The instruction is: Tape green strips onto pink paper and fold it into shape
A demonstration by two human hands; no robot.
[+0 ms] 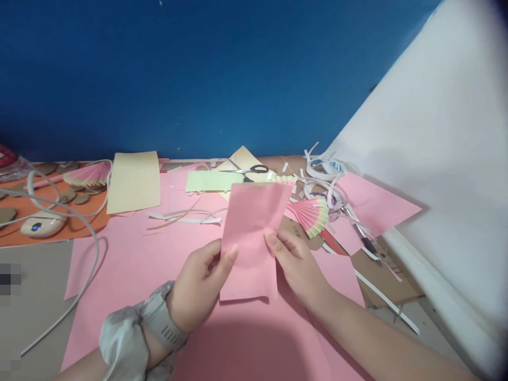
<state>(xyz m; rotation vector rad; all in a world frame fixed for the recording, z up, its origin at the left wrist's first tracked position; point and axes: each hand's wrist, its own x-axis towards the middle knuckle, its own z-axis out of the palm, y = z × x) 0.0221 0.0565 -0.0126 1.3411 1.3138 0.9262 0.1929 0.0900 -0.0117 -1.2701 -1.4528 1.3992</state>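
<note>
- my left hand (pixel 198 280) and right hand (pixel 296 262) pinch a pink slip (pixel 252 238), raised over the pink sheet (pixel 130 254).
- step: lining it up, i judge, for a first fold.
- next calls for level edges and steady thumbs; scissors (pixel 248 170) lie beyond.

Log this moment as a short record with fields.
Held item: upright rectangular pink paper piece
Left hand: grip on the paper's left edge, thumb in front
Right hand: grip on its right edge
Surface: large pink paper sheet under the hands
Behind: black-handled metal scissors, folded pink paper fan, cream paper sheet
</note>
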